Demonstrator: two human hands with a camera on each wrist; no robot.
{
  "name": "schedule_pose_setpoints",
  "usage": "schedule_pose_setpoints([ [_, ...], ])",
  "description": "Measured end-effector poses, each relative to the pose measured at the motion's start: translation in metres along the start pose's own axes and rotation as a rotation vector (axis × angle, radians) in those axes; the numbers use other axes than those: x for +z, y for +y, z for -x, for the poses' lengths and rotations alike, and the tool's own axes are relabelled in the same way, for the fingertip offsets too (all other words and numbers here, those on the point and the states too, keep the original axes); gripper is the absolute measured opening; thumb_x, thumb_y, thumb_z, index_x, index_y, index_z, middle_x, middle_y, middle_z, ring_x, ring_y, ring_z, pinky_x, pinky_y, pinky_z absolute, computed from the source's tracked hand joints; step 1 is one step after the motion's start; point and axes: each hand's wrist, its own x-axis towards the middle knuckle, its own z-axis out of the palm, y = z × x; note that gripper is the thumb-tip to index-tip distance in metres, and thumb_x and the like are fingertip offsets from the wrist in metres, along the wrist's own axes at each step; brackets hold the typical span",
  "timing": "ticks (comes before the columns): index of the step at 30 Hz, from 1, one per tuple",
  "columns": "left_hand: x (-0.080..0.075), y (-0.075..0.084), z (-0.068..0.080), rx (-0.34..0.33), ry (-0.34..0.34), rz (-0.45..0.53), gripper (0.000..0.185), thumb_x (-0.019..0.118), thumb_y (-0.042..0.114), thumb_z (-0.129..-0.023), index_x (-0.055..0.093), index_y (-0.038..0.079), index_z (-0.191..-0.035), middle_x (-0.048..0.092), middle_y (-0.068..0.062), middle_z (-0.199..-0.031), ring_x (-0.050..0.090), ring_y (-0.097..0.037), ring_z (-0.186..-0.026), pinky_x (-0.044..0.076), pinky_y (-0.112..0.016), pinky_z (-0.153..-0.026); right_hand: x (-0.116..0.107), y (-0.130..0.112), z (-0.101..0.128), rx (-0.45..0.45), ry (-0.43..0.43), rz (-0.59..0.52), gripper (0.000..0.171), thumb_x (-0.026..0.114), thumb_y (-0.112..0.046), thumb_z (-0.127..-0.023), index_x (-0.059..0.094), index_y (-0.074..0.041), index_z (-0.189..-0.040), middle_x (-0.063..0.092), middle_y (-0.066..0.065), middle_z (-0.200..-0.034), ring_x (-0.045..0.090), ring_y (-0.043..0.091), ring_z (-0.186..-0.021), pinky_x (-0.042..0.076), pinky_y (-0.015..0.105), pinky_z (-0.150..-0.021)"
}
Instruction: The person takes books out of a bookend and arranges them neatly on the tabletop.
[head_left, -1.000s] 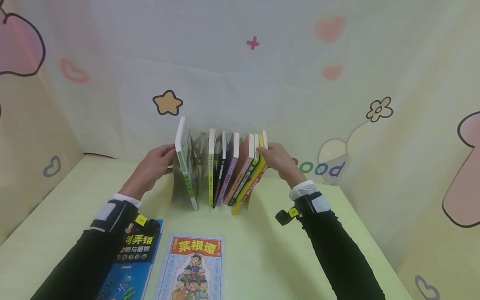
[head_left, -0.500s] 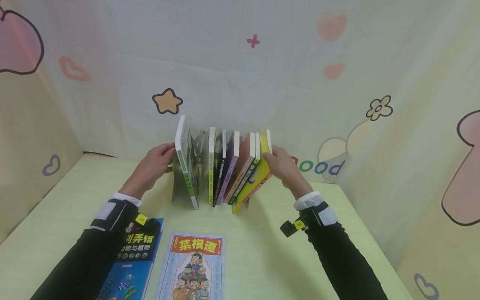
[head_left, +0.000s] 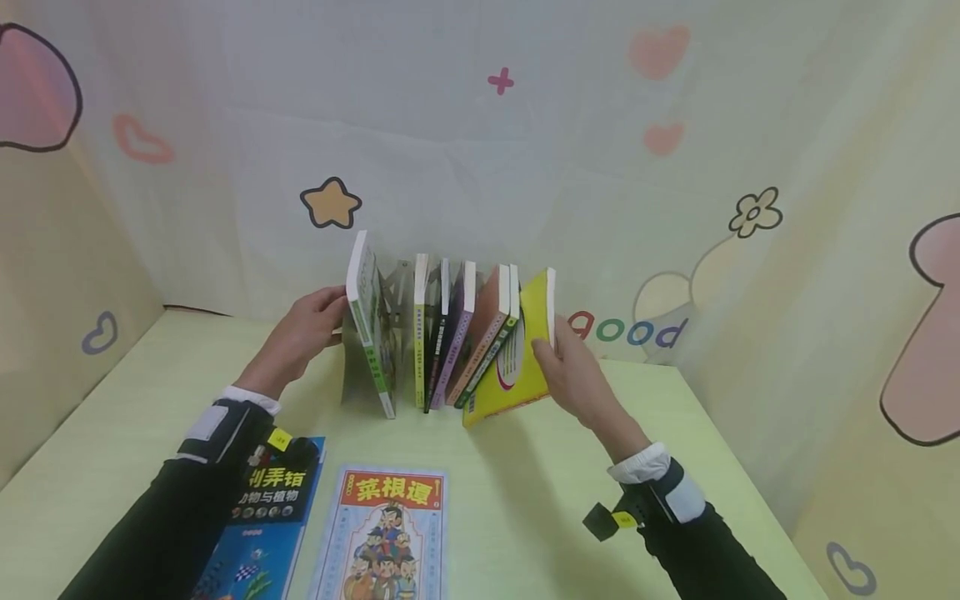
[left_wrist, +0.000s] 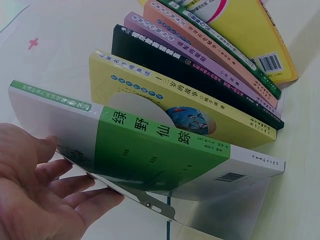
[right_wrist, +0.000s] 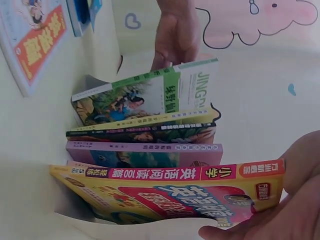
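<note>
- My right hand: thumb and fingers pinch the outer edge of the yellow book, which leans rightward, its lower corner on the table at the right end of the row.
- My left hand: fingers loosely spread, resting against the outer face of the green-and-white book at the left end.
- Between them, the other books stand fanned in a grey metal bookend.
- Near edge of table: a blue book under my left sleeve and a red-titled book lie flat.
</note>
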Motion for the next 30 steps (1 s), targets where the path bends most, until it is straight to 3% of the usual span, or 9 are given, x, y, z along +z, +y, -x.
schedule_pose_setpoints([
  [9, -0.001, 0.0, 0.002, 0.014, -0.003, -0.008, 0.055, 0.038, 0.03, -0.114, 0.028, 0.008, -0.164, 0.036, -0.02, -0.162, 0.037, -0.043, -0.147, 0.037, -0.057, -0.115, 0.003, 0.005, 0.033, -0.003, -0.014, -0.049, 0.047, 0.047, -0.013, -0.11, 0.029, -0.007, -0.153, 0.055, 0.019, -0.136, 0.064, 0.034, -0.108, 0.057, 0.05, -0.094],
  [18, 0.001, -0.001, 0.0, 0.025, -0.005, -0.014, 0.055, 0.038, 0.031, -0.114, 0.028, 0.008, -0.163, 0.037, -0.021, -0.161, 0.037, -0.043, -0.147, 0.037, -0.057, -0.114, 0.007, 0.015, 0.059, 0.01, 0.051, -0.181, 0.055, 0.047, -0.004, -0.106, 0.025, -0.008, -0.157, 0.051, 0.019, -0.146, 0.065, 0.034, -0.111, 0.058, 0.046, -0.092],
  [30, 0.0, -0.002, 0.0, 0.023, 0.0, -0.011, 0.056, 0.038, 0.031, -0.114, 0.028, 0.008, -0.163, 0.037, -0.021, -0.161, 0.037, -0.043, -0.146, 0.037, -0.057, -0.115, 0.012, 0.025, 0.078, 0.009, 0.151, -0.25, 0.052, 0.044, -0.003, -0.108, 0.03, -0.008, -0.158, 0.053, 0.019, -0.147, 0.065, 0.036, -0.113, 0.06, 0.045, -0.089],
])
